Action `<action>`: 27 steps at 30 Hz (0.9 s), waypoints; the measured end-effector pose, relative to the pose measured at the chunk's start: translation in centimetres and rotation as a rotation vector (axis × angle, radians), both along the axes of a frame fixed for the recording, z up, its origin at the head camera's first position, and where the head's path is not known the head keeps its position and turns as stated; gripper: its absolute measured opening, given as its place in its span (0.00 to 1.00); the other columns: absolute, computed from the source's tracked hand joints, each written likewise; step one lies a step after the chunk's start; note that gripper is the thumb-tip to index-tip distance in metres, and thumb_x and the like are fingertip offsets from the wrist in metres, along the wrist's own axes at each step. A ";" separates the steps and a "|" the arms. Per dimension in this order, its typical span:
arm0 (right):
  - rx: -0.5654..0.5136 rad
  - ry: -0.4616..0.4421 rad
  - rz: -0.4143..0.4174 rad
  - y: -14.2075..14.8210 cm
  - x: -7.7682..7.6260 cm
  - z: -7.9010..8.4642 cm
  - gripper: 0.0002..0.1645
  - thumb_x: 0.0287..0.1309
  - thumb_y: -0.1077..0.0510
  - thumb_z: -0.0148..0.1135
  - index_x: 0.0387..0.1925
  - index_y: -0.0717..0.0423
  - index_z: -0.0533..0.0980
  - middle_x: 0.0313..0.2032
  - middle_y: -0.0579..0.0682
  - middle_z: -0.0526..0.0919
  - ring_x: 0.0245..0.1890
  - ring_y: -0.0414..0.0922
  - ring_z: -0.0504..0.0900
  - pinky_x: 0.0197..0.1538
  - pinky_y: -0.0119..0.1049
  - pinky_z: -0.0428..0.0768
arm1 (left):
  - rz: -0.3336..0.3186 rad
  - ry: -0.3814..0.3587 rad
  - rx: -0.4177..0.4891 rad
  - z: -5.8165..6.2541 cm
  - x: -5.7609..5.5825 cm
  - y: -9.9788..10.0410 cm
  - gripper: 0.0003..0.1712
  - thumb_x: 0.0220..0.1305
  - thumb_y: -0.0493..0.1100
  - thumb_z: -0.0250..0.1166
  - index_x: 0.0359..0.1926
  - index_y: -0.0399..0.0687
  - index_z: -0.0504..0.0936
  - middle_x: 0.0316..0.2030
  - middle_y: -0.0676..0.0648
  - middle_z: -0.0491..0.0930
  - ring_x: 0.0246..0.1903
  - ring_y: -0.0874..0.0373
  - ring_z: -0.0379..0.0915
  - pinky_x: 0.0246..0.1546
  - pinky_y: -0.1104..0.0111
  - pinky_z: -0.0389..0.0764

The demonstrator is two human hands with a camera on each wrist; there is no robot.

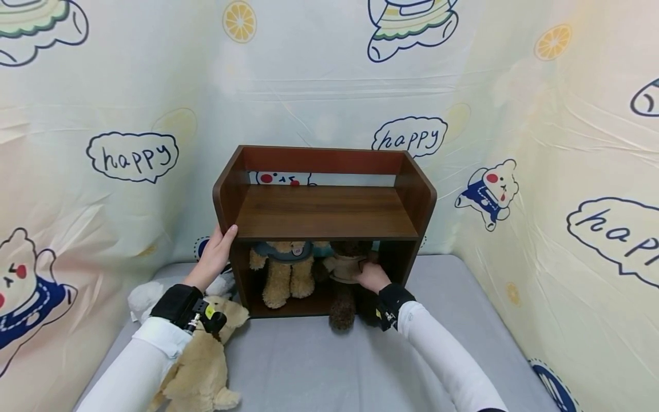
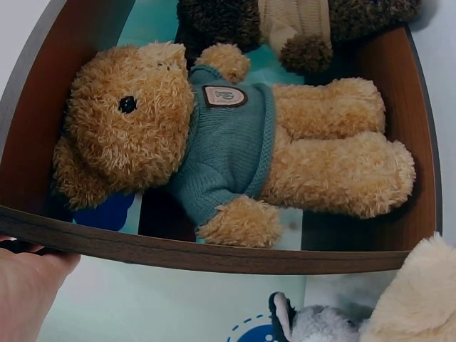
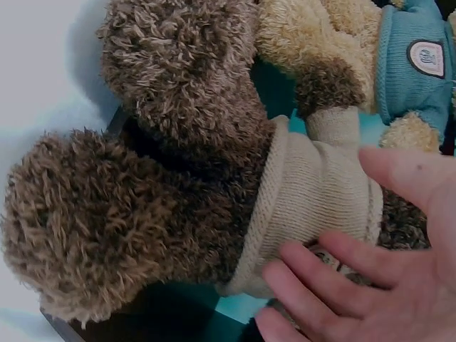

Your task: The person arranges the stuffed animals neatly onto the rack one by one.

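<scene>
A brown wooden shelf unit stands on the grey surface. My left hand rests against the outside of its left side panel, thumb at the front edge. In the lower compartment stands a tan teddy bear in a blue-green sweater. Beside it to the right is a dark brown teddy bear in a beige sweater, its legs reaching out past the front edge. My right hand lies over this sweater with its fingers extended and spread. In the head view the shelf board hides both bears' heads.
A cream plush toy lies left of the shelf, partly under my left forearm. Behind it are a white plush toy and a grey one. A printed curtain surrounds the grey surface. The upper shelf board is bare.
</scene>
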State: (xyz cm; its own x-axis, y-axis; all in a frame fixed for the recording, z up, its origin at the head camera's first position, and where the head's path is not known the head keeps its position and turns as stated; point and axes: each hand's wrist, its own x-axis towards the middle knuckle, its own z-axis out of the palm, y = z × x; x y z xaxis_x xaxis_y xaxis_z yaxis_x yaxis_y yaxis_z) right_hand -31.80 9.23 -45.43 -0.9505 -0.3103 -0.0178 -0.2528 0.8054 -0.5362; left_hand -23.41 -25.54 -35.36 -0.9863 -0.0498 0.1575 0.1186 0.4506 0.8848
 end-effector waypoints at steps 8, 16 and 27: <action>0.065 -0.194 0.054 0.4 0.2 0.7 0.22 0.52 0.53 0.62 0.44 0.66 0.76 0.38 0.55 0.80 0.34 0.46 0.76 0.38 0.38 0.75 | 0.007 -0.005 -0.007 0.0 -0.1 0.0 0.40 0.70 0.59 0.35 0.70 0.46 0.30 0.69 0.36 0.34 0.66 0.36 0.33 0.58 0.36 0.41; 0.158 -0.295 0.113 0.7 0.7 1.9 0.16 0.56 0.53 0.60 0.40 0.61 0.77 0.34 0.54 0.79 0.32 0.47 0.77 0.38 0.41 0.77 | 0.009 -0.005 -0.009 -0.1 -0.2 0.0 0.40 0.70 0.60 0.35 0.70 0.45 0.30 0.69 0.35 0.33 0.66 0.36 0.33 0.58 0.36 0.40; 0.155 -0.361 0.139 2.5 2.4 3.6 0.15 0.58 0.54 0.59 0.40 0.62 0.76 0.36 0.54 0.79 0.38 0.53 0.79 0.42 0.45 0.77 | 0.003 -0.010 -0.002 -0.1 0.0 0.1 0.40 0.69 0.61 0.34 0.70 0.47 0.29 0.70 0.37 0.32 0.67 0.36 0.32 0.58 0.36 0.40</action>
State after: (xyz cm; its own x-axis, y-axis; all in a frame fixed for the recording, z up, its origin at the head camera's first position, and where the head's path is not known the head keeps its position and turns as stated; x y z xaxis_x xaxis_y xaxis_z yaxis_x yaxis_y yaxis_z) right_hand -29.44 11.78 -41.83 -0.8237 -0.4030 -0.3989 -0.1829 0.8547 -0.4858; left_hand -23.39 -25.44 -35.43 -0.9877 -0.0520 0.1473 0.1082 0.4526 0.8851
